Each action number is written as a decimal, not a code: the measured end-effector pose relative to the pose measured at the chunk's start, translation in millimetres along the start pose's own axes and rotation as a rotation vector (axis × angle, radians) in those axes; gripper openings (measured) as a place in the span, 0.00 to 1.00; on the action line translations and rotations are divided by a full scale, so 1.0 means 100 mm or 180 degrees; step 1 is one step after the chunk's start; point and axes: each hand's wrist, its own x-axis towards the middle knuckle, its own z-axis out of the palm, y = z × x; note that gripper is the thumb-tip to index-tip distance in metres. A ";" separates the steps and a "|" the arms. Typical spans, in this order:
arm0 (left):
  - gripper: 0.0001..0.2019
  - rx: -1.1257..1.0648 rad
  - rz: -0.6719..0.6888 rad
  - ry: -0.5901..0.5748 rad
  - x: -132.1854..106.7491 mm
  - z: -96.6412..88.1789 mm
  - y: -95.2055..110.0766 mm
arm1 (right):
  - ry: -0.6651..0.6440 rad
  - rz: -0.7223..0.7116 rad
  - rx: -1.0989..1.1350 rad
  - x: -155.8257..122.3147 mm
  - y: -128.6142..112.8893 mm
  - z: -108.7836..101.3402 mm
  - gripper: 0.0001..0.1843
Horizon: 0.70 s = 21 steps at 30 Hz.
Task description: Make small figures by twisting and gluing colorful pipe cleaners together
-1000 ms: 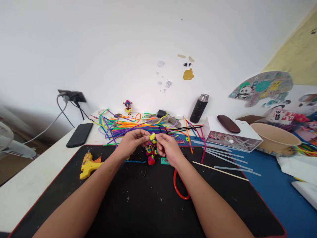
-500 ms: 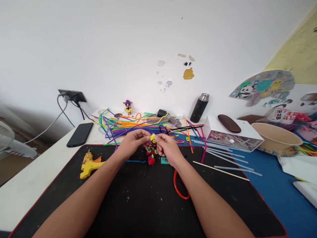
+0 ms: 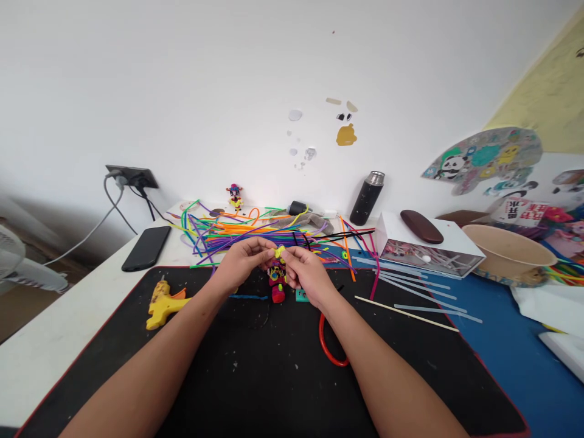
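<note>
We see soft light across the wall [image 3: 219,91], dim shadow at lower left, and a fan [image 3: 10,258] stretched at the left edge.

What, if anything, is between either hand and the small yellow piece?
Nothing visible: left hand and right hand both have fingertips on the yellow piece. The colourful figure shows below it in view.

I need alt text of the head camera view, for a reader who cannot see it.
Left hand and right hand pinch a small yellow piece between them above a desk. Beyond them lies a pile of multicoloured craft stems; a yellow glue gun lies on a black mat to the left, with translucent sticks to the right.
</note>
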 end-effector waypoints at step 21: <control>0.21 0.0254 0.0026 -0.0159 0.00 -0.01 0.00 | 0.0115 -0.0201 -0.0281 0.00 -0.04 -0.01 0.21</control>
